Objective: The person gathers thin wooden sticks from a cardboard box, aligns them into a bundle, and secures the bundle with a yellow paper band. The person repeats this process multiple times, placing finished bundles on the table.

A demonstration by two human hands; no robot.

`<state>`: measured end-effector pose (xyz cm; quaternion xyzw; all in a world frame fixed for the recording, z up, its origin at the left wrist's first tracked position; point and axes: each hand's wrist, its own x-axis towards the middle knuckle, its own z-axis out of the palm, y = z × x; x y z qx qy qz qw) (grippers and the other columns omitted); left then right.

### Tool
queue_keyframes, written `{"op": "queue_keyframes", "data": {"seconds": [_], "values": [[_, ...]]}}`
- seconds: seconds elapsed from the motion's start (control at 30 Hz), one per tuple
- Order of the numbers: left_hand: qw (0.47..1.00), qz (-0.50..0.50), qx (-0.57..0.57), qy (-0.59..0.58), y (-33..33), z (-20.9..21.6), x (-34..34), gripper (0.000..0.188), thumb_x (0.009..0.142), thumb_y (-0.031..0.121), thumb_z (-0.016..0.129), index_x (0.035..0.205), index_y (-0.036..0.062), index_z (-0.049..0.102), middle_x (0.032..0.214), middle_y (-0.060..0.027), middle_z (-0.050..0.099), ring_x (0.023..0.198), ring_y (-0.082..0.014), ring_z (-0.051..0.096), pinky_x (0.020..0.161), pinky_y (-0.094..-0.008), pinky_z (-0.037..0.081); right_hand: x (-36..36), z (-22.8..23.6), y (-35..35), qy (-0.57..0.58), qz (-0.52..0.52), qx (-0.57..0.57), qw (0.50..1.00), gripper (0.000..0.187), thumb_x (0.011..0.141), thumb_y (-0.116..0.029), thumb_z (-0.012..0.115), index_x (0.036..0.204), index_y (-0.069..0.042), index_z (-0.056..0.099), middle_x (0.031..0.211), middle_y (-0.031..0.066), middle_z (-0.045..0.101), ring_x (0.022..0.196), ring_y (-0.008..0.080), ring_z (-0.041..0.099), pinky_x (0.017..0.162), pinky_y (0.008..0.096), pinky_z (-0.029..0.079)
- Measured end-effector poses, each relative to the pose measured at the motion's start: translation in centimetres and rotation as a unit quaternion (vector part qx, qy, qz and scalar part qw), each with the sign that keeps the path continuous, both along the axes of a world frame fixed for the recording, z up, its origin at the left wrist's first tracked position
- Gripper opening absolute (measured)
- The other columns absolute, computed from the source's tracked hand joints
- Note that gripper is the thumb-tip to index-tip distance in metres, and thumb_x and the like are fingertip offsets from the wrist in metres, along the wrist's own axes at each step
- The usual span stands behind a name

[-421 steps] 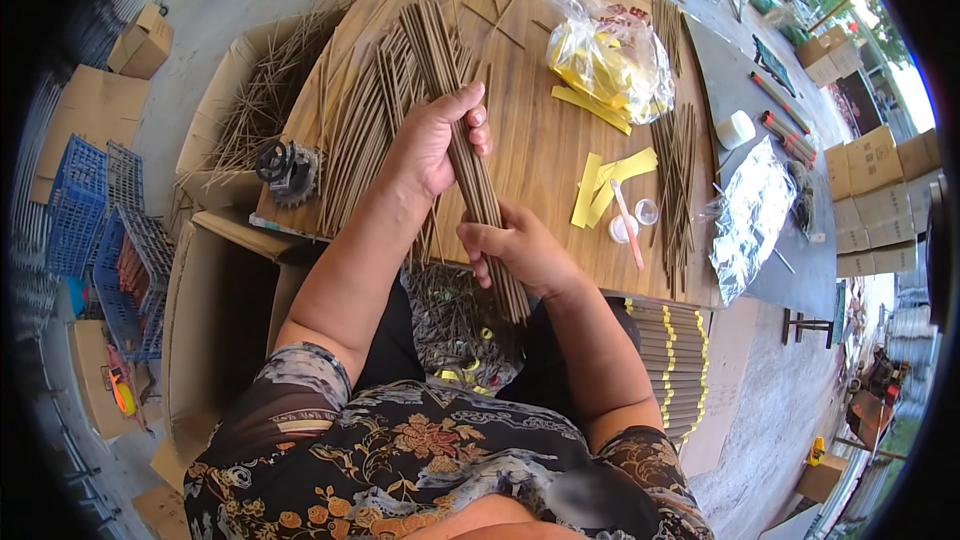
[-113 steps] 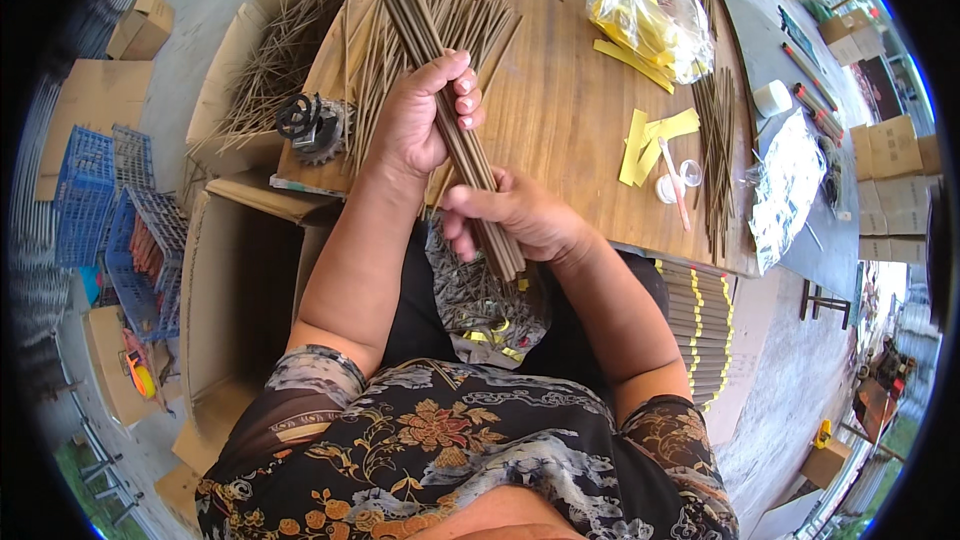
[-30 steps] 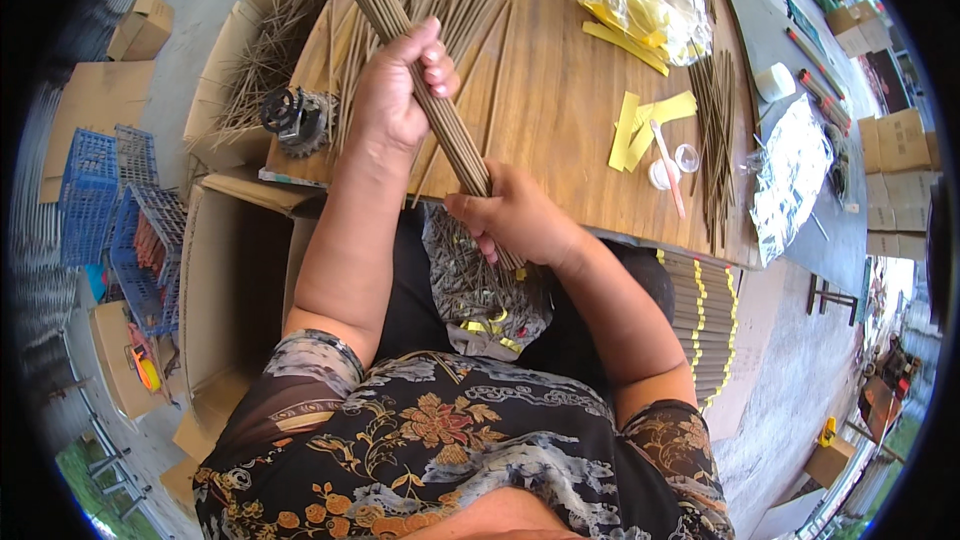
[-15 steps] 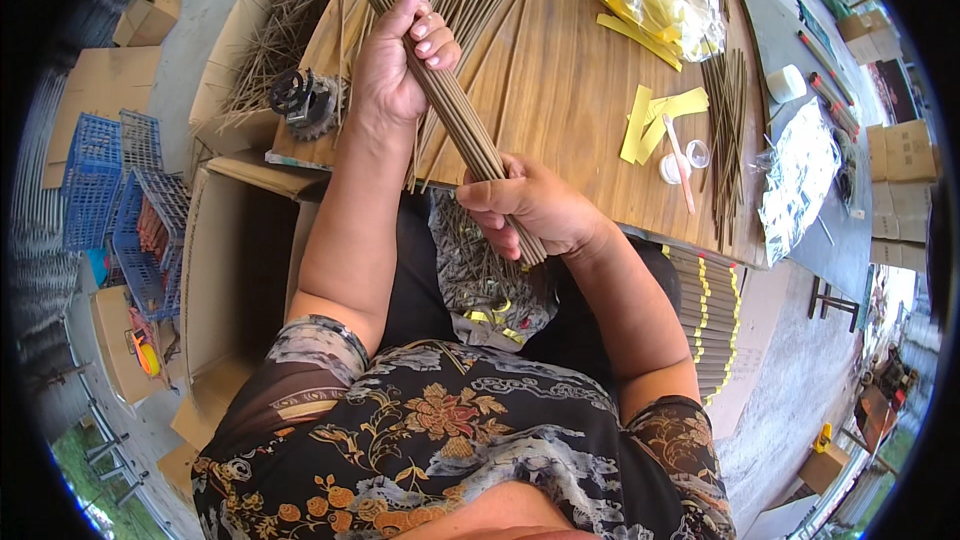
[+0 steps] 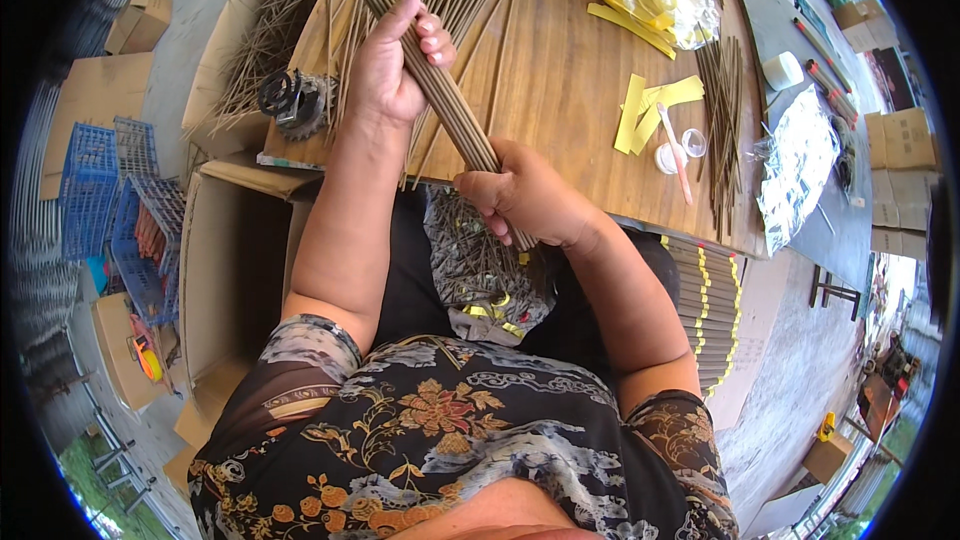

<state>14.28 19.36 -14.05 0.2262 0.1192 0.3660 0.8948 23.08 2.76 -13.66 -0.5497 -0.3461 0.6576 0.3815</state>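
At table edge (image 5: 690,228); hands (image 5: 388,75) (image 5: 540,198) around stick bundle (image 5: 454,108); right fingers (image 5: 497,226) seemingly beneath

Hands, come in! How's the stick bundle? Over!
Left hand gripping bundle, upper part. Right hand gripping near its lower end. Slanted across near edge of table. Nothing visibly blocking.

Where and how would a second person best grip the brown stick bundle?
Probably around its bare middle, from above: the brown stick bundle is long and slanted, with the left hand around its upper part and the right hand near its lower end, leaving that stretch free.
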Motion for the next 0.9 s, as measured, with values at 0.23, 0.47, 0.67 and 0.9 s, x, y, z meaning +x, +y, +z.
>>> {"op": "queue_keyframes", "data": {"seconds": [0.23, 0.47, 0.67, 0.9], "values": [[0.991, 0.063, -0.011, 0.115, -0.5, 0.2, 0.3, 0.022, 0.082, 0.018, 0.06, 0.068, 0.009, 0.045, 0.056, 0.0004, 0.043, 0.046, -0.0095, 0.042, 0.041, -0.0218, 0.035, -1.2, -1.1, 0.5, -0.334, -0.065, 0.147, 0.929, 0.019, 0.075, -0.01, 0.053, 0.08, 0.007, 0.046, 0.064, 0.0266, 0.054, 0.066, 0.0418, 0.056, 0.06, 0.0427, 0.046], [0.996, 0.028, -0.004, 0.088, -0.6, 0.5, 0.0, 0.023, 0.083, 0.021, 0.058, 0.068, 0.0095, 0.045, 0.056, 0.0004, 0.044, 0.047, -0.009, 0.041, 0.042, -0.0219, 0.035, -0.4, 0.0, 0.4, -0.126, -0.011, 0.061, 0.99, 0.019, 0.075, -0.01, 0.053, 0.079, 0.006, 0.045, 0.064, 0.0269, 0.054, 0.064, 0.0421, 0.056, 0.058, 0.0429, 0.046], [0.993, 0.054, 0.037, 0.101, -0.6, 0.4, -0.4, 0.021, 0.082, 0.02, 0.06, 0.071, 0.0103, 0.045, 0.055, 0.0013, 0.044, 0.047, -0.0086, 0.041, 0.043, -0.0219, 0.036, -1.3, -1.7, 0.4, -0.241, -0.053, 0.152, 0.957, 0.018, 0.076, -0.011, 0.053, 0.08, 0.004, 0.044, 0.061, 0.0241, 0.054, 0.055, 0.039, 0.056, 0.05, 0.0424, 0.046], [0.982, 0.14, 0.003, 0.128, 2.0, 1.2, -1.9, 0.023, 0.08, 0.021, 0.063, 0.069, 0.0101, 0.046, 0.055, -0.0001, 0.046, 0.047, -0.0119, 0.045, 0.046, -0.0261, 0.04, -1.9, -1.8, 0.4, -0.487, -0.051, 0.155, 0.858, 0.017, 0.076, -0.011, 0.052, 0.076, 0.002, 0.042, 0.065, 0.0255, 0.055, 0.062, 0.0424, 0.055, 0.055, 0.0463, 0.045]]}}
